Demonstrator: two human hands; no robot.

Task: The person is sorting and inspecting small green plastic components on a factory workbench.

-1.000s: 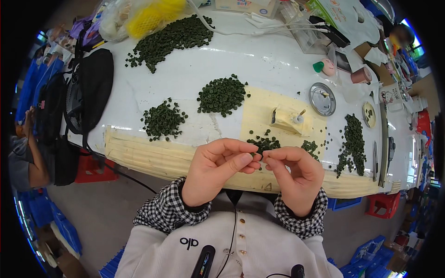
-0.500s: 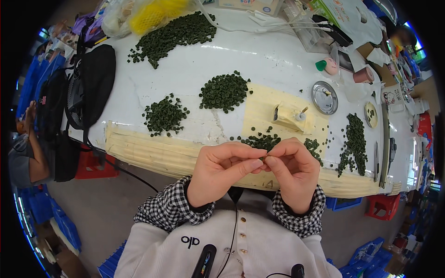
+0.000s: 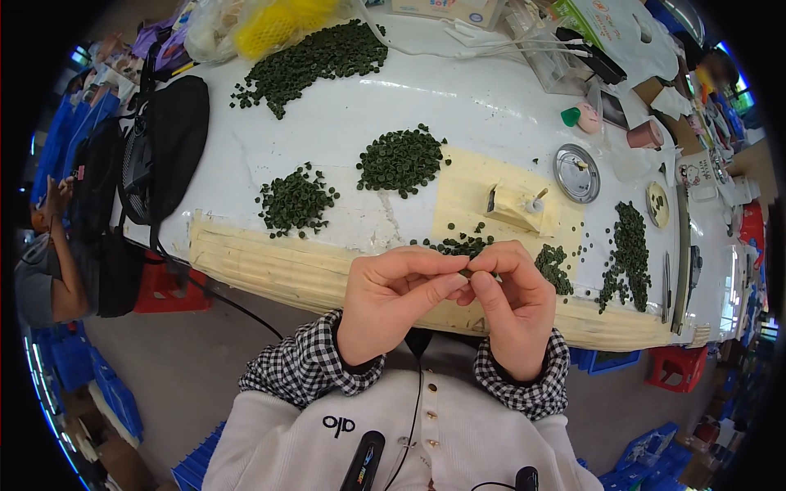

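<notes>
Over the white table's [image 3: 344, 139] near edge, left hand [image 3: 393, 303] and right hand [image 3: 512, 307] pinch one small green piece [image 3: 465, 272].

Black backpack [image 3: 160, 143] at the white table's [image 3: 458, 98] left end, round metal tin [image 3: 577, 173], yellow mesh bag [image 3: 274, 20] — red stool [image 3: 678, 370] below

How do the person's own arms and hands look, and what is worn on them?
Both hands, the left hand and right hand, are bare: no gloves, no rings visible. Each wrist has a black-and-white checked cuff under a cream white sleeve.
</notes>
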